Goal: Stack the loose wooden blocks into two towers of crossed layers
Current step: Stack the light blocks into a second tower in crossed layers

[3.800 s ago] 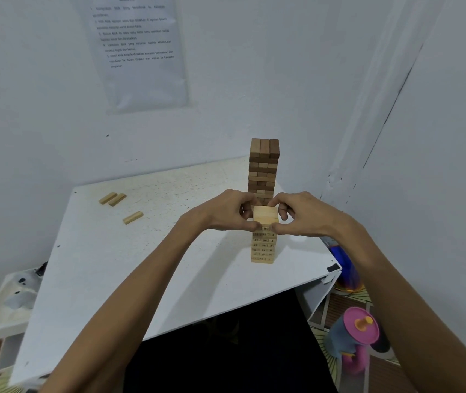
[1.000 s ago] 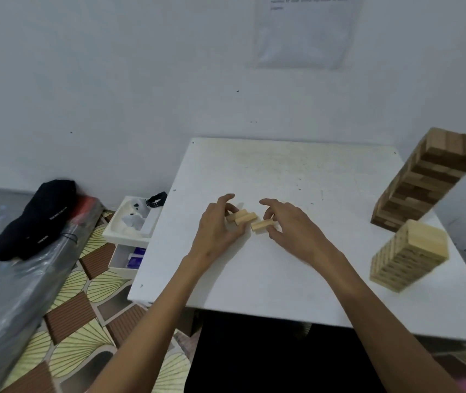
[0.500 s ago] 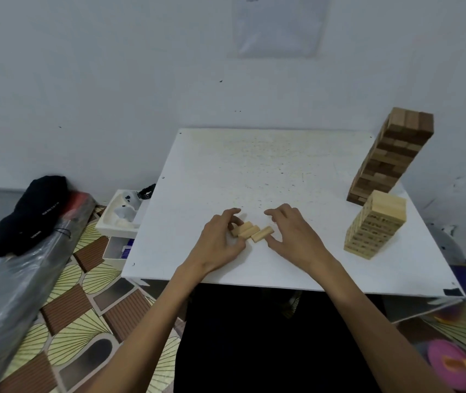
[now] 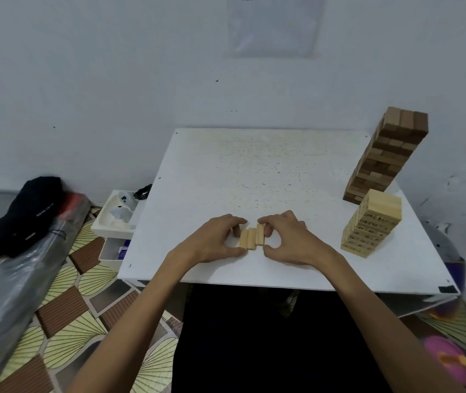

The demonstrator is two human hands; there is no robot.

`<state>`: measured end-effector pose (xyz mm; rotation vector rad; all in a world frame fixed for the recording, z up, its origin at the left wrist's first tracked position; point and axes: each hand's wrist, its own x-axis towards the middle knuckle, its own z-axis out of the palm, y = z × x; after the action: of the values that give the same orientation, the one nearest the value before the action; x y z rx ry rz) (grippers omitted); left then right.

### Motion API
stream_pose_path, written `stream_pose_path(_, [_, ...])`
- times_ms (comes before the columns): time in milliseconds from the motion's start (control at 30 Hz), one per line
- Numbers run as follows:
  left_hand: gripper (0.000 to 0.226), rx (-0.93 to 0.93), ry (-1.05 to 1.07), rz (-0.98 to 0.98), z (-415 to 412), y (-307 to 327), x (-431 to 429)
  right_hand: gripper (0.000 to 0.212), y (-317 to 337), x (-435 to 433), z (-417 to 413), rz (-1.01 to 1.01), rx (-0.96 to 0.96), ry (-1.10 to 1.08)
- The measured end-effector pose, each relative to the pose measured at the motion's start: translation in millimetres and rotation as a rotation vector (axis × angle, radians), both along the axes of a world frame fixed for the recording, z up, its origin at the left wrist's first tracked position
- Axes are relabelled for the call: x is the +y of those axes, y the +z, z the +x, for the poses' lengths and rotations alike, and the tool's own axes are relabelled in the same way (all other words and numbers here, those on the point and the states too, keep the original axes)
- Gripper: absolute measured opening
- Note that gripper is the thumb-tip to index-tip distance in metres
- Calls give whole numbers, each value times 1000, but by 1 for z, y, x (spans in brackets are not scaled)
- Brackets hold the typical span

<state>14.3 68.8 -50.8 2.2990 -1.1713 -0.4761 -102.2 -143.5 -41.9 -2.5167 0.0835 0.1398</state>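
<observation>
Head view: three loose blocks [image 4: 251,238] of pale, unfinished wood are being held side by side on the white table [image 4: 254,171], near its front edge, their long sides running away from the camera. The rightmost block is sitting slightly further back than the other two. The group is being bracketed by both hands: the left hand [image 4: 214,241] is being pressed against the left side, thumb at the near end and fingers curled over the far end, while the right hand [image 4: 288,239] is being closed on the right side in the same manner, so that the blocks are being pinched together between the two hands. At the right of the table, a short tower of pale blocks [image 4: 372,222] is standing near the front, with small dark printing visible on the block sides; the characters are too small to be read. Just behind it, a taller tower of darker brown blocks [image 4: 387,154] is standing in crossed layers. A sheet of paper [image 4: 274,24] is being displayed on the wall behind the table; its text cannot be read. To the left, a black cap [image 4: 24,217] with a line of small white lettering, also illegible, is lying on a plastic-covered surface.
</observation>
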Motion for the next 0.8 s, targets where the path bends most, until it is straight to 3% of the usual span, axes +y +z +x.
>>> stream_pose_path(133, [52, -47, -13, -23, 1, -2, -3, 71, -4, -7, 3, 57, 13, 35])
stream_pose_path(267, [46, -69, 10, -70, -2, -4, -3, 60, -11, -8, 5, 131, -37, -5])
stream_pose_path(800, [55, -97, 110, -113, -9, -9, -5, 56, -14, -12, 8, 57, -106, 42])
